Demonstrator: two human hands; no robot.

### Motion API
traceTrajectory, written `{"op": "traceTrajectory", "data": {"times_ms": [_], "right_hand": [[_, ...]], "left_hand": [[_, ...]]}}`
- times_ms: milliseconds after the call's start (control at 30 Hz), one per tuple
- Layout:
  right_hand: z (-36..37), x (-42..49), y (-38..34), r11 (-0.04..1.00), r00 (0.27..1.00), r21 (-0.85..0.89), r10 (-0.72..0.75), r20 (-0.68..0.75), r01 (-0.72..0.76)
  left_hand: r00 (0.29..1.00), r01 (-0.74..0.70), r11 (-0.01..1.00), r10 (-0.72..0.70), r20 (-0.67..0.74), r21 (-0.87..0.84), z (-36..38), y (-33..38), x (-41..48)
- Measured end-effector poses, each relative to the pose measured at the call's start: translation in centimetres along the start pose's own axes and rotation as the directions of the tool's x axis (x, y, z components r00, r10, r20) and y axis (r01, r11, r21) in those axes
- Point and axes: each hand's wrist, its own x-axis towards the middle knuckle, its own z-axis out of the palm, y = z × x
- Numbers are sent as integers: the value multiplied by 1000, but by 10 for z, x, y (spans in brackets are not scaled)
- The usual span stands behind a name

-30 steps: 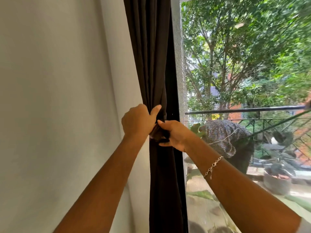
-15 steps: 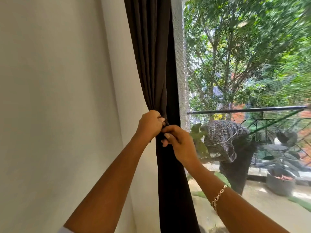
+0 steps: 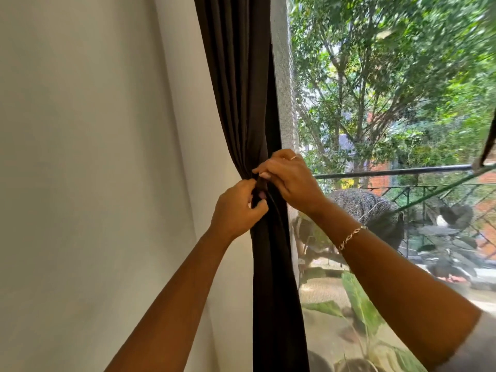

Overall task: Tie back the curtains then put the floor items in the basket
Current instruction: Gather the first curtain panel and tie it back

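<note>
Dark brown curtain hangs in vertical folds between a pale wall on the left and a mesh-screened window on the right, and is gathered to a narrow waist at mid-height. Left hand lies just below and left of the waist, its thumb and curled fingers pinching the bunched fabric. Right hand lies just above and right, its fingertips pinching the same gather; the two hands nearly touch. The fingers hide the gather, so whether a separate tie band lies between them cannot be told. A ring and a chain bracelet sit on the right hand and wrist. Beyond the mesh: a dark railing, trees, a grey netted bundle and a large green leaf, partly hidden by the right forearm.
</note>
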Motion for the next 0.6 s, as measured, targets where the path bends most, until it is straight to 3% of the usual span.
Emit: {"op": "traceTrajectory", "data": {"times_ms": [133,233,333,467,533,600], "right_hand": [[7,19,-4,993,998,-100,-57,25,59],[13,29,-8,994,999,-104,-34,37,38],[17,36,-9,998,1000,-62,19,14,-18],[20,43,-8,997,997,-40,72,-2,-72],[23,46,-9,994,996,-71,85,-4,-85],[26,46,-10,991,996,-98,87,-20,-88]], "left_hand": [[959,37,992,0,-284,123,8,-2,-7],[909,61,991,-5,-416,123,7,1,-11],[887,-4,963,128,-445,269,3,1,-12],[829,-88,770,409,-382,632,1,-11,-14],[811,-91,713,458,-364,695,-1,-13,-15],[823,-93,737,436,-365,670,0,-11,-16]]}}
